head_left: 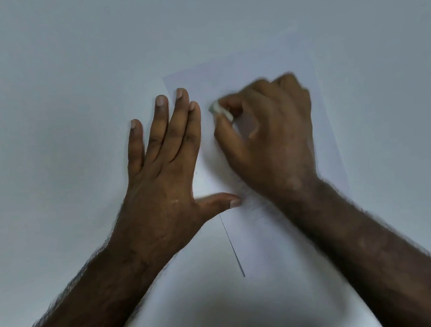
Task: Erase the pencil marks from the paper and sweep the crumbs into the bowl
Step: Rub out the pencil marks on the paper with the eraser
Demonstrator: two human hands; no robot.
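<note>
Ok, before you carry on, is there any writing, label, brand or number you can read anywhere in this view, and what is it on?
None: no readable text anywhere in this view.
Paper: only a dark straight line and faint grey smudges, no letters or numbers.
Eraser pinched in the right hand: blurred, no print can be made out.
Left hand lies flat on the white table: no markings.

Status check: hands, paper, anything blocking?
Left hand flat, pinning the paper. Right hand pinching the eraser, blurred on the sheet. Dark line on paper. Bowl not in view; nothing blocking.
</note>
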